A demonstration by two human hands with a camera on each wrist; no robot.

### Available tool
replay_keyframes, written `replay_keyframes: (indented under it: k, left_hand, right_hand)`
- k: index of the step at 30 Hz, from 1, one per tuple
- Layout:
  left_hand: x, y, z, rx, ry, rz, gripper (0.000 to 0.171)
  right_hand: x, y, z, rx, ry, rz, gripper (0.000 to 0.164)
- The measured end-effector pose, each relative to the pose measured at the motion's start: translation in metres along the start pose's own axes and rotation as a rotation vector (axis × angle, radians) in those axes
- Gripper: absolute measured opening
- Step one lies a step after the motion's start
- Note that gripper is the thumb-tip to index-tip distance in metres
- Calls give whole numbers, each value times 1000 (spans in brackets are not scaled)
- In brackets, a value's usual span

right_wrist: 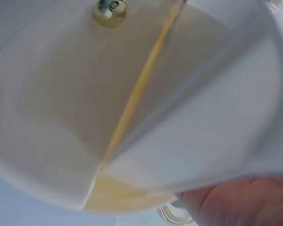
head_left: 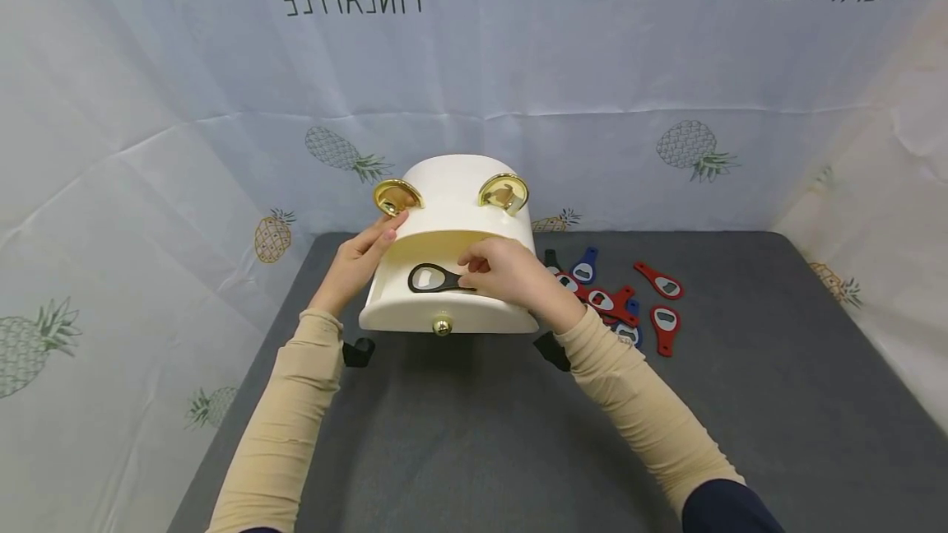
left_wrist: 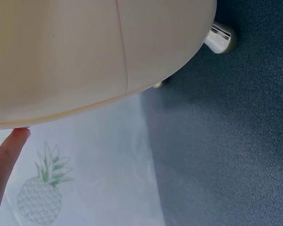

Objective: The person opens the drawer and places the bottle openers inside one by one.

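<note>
A white rounded box (head_left: 459,187) with two gold ear-shaped pieces stands on the dark table, its drawer (head_left: 396,315) pulled out towards me. My right hand (head_left: 507,274) pinches a black bottle opener (head_left: 443,279) by the handle, its ring end pointing left over the drawer. The fingers of my left hand (head_left: 354,270) lie extended against the box's left side, just below the left gold ear (head_left: 397,196). In the left wrist view a fingertip (left_wrist: 21,133) touches the box edge. The right wrist view shows the drawer and part of my palm; the opener is hidden there.
Right of the box lies a loose pile of red, blue and black bottle openers, with a blue opener (head_left: 584,266) at its back. Two red openers lie apart, one red opener (head_left: 665,329) nearer me. A gold knob (head_left: 442,326) sticks out of the drawer front. A pineapple-print cloth (head_left: 474,64) hangs behind.
</note>
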State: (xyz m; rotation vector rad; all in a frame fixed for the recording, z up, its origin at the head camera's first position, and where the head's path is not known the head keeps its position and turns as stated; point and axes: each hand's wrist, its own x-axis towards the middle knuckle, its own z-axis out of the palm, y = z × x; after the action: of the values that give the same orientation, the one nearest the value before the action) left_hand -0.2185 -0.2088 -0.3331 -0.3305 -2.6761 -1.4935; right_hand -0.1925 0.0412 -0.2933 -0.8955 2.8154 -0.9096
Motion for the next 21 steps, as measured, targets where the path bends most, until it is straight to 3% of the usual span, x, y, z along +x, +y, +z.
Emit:
replay_keyframes:
  k: [9, 17, 21]
  left_hand:
    - [1, 1, 2, -3, 5, 9, 39]
    - [-2, 0, 2, -10, -5, -17, 40]
    - [-3, 1, 0, -23, -10, -14, 41]
  right_hand:
    - [-14, 8, -8, 59, 68, 7, 25]
    - [-31, 25, -14, 159, 192, -13, 24]
    - [-39, 37, -17, 157, 270, -37, 27]
